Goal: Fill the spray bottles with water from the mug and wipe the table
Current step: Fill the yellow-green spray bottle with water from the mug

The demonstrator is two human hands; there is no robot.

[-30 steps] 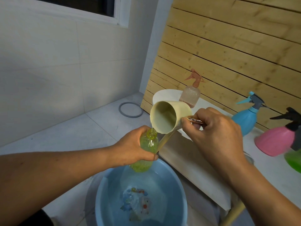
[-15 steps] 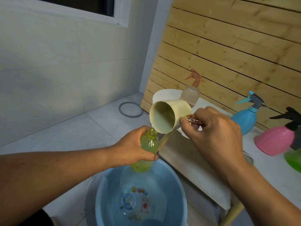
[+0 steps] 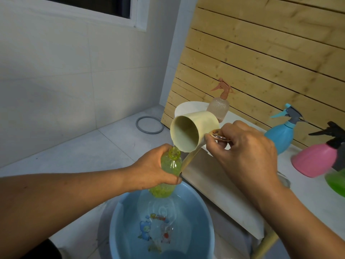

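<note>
Left hand [image 3: 155, 168] wraps the green bottle [image 3: 169, 171], upright over the blue basin [image 3: 203, 230]. Right hand [image 3: 246, 152] pinches the handle of the mug [image 3: 194, 133], tipped left, lip just above the bottle's open neck; thin stream falling.

Near the centre, the left hand [image 3: 155, 169] grips an uncapped green bottle [image 3: 169, 169] over a blue basin [image 3: 196, 212] at six o'clock. The right hand [image 3: 244, 152] pinches the metal handle of a cream mug [image 3: 194, 133], tipped so its rim sits just above the bottle's neck, a thin stream of water running in. At three o'clock the white tabletop [image 3: 224, 186] carries a clear spray bottle [image 3: 219, 107], a blue spray bottle [image 3: 280, 135] and a pink spray bottle [image 3: 315, 161]. A grey ring [image 3: 149, 125] lies on the floor at eleven o'clock
</note>
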